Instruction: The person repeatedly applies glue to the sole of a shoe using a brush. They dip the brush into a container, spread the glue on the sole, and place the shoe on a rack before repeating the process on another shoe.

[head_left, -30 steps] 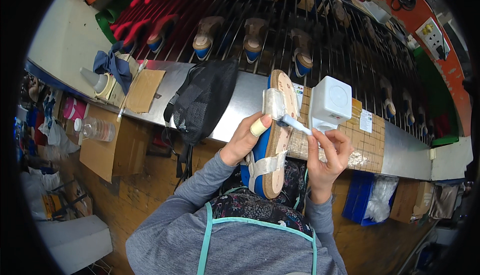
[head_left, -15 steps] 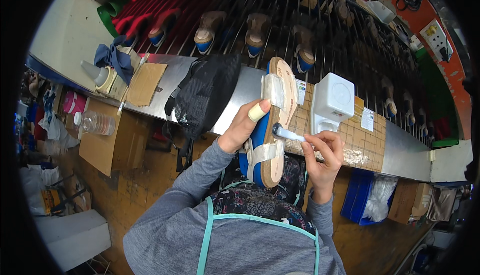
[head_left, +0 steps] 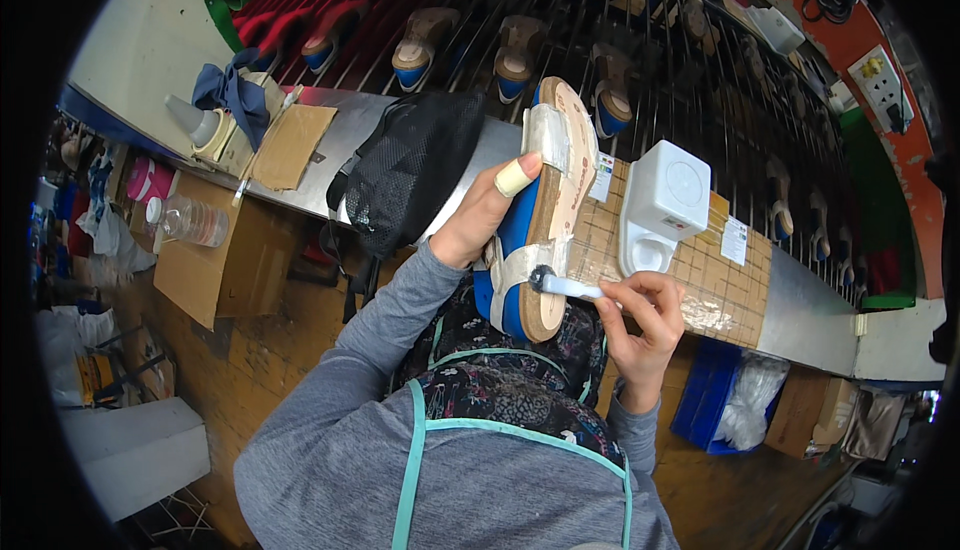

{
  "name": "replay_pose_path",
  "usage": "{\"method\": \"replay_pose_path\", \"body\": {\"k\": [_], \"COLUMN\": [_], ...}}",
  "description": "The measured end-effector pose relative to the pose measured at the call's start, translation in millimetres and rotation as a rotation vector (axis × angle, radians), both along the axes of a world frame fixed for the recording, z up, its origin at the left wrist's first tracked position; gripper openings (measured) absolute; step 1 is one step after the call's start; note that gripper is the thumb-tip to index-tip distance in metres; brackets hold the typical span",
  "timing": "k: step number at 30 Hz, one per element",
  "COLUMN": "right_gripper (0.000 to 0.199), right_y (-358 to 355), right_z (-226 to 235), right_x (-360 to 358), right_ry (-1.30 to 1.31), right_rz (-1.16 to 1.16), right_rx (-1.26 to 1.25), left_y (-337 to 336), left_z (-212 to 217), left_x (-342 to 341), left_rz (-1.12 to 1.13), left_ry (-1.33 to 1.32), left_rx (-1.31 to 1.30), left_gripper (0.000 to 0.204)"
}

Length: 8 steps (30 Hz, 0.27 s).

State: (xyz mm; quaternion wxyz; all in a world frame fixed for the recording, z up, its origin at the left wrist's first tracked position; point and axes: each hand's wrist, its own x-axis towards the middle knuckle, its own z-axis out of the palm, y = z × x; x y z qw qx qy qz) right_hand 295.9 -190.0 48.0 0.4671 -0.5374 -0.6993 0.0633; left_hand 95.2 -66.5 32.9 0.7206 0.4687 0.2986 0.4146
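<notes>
One sandal (head_left: 545,215), blue-soled with a tan footbed and pale straps, is held on edge above the lap, in front of the metal surface (head_left: 350,130). The left hand (head_left: 485,220) grips its blue side, fingers closed around it, a bandaged fingertip on the rim. The right hand (head_left: 640,325) pinches a white brush (head_left: 565,285), fingers shut on the handle, its dark tip touching the sandal's lower edge. Just behind stands a white box (head_left: 665,200) on a gridded board (head_left: 715,285). A black mesh bag (head_left: 410,175) lies left; a rack (head_left: 560,20) of soles runs beyond.
</notes>
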Motion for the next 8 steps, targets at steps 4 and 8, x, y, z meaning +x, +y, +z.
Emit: {"method": "replay_pose_path", "body": {"k": [4,8], "right_gripper": [0.018,0.019], "right_y": [12.1,27.9], "right_z": [0.4,-8.5], "right_x": [9.9,3.1], "right_ry": [0.199,0.318], "right_rz": [0.077,-0.134], "right_rx": [-0.008,-0.038], "left_y": [2.2,-6.9], "left_z": [0.3,0.0], "left_x": [3.0,4.7], "left_rz": [-0.046,-0.002], "left_ry": [-0.049,-0.085], "left_rx": [-0.072,-0.079], "left_gripper": [0.070,0.076]}}
